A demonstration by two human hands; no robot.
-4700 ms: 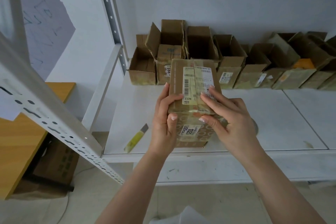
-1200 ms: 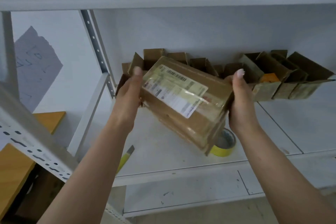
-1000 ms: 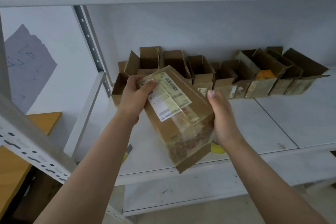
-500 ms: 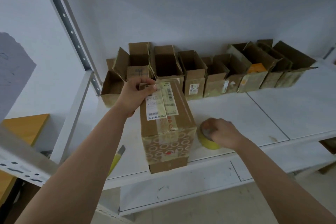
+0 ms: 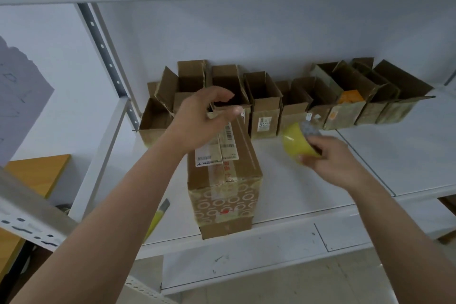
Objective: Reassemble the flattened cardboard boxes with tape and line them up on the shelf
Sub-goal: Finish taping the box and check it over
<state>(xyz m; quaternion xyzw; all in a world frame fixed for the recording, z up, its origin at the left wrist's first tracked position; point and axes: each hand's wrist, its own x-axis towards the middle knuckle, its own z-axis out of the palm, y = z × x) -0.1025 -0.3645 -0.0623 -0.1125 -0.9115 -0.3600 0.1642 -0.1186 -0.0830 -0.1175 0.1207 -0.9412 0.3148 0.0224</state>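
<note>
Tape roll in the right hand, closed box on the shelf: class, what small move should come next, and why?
Probably bring the tape roll, held by the right hand, over to the box. The left hand hovers at the box's far end, which seems to await taping before joining the open boxes behind.

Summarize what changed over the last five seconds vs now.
The box went from held in both hands, turned over, to lying on the shelf. The right hand let go and picked up the yellow tape roll. The left hand now hovers over the box. The row of open boxes and the knife are unchanged.
</note>
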